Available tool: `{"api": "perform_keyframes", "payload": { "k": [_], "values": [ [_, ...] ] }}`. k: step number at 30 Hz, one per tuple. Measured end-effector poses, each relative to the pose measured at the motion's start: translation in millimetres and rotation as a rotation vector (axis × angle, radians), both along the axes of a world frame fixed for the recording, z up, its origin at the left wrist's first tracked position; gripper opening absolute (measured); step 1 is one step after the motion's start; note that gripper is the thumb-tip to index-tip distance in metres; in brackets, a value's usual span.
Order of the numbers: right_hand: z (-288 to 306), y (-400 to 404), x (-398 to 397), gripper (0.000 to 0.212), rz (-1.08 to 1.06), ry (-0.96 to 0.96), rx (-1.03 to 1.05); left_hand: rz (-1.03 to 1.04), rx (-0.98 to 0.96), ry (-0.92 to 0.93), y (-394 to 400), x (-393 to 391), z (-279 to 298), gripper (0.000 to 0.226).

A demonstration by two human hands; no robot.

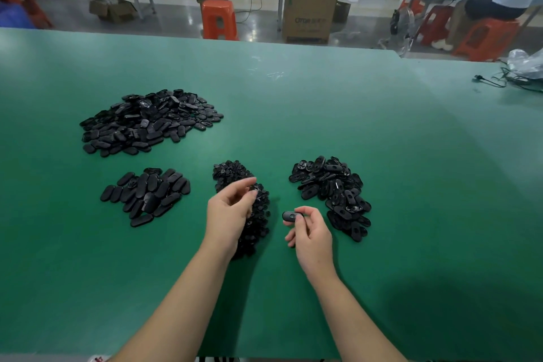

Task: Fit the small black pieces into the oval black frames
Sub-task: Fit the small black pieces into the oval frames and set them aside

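A heap of small black pieces (235, 175) lies at the centre of the green table (323, 114). My left hand (230, 211) hovers over that heap, thumb and fingertips pinched on a small black piece (254, 190). My right hand (308, 232) holds one oval black frame (289, 216) by its right end, just right of the heap. More oval frames with open slots form a pile (332, 191) to the right.
Two piles of closed-looking oval parts lie on the left, a large one (150, 120) farther back and a smaller one (147, 195) nearer. A cable and plastic bag (520, 70) sit at the table's far right. Red stools, boxes and a seated person lie beyond the far edge.
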State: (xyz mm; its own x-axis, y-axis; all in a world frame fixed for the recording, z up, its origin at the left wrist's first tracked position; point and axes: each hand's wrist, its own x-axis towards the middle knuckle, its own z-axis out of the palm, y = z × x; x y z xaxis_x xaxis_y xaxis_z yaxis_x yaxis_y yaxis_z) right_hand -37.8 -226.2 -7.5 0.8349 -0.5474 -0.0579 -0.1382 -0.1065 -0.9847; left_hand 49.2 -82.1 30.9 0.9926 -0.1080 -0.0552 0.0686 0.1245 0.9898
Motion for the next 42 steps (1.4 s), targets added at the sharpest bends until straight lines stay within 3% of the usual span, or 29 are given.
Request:
{"api": "perform_keyframes", "payload": {
  "k": [9, 18, 31, 42],
  "values": [
    [-0.2, 0.3, 0.5, 0.013, -0.015, -0.004, -0.017, -0.097, -0.046, 0.172, -20.2, -3.6, -1.4, 0.009],
    [0.0, 0.6, 0.9, 0.012, -0.009, -0.004, -0.003, -0.056, 0.239, 0.03, -14.7, -2.3, -7.6, 0.022],
    [-1.8, 0.8, 1.1, 0.015, -0.024, -0.015, -0.004, -0.193, 0.118, 0.217, -22.8, -7.3, -4.3, 0.004],
    [-5.1, -2.9, 0.8, 0.023, 0.031, 0.031, -0.081, -0.201, 0.445, 0.089, -34.8, -10.7, -3.7, 0.011]
  ]
}}
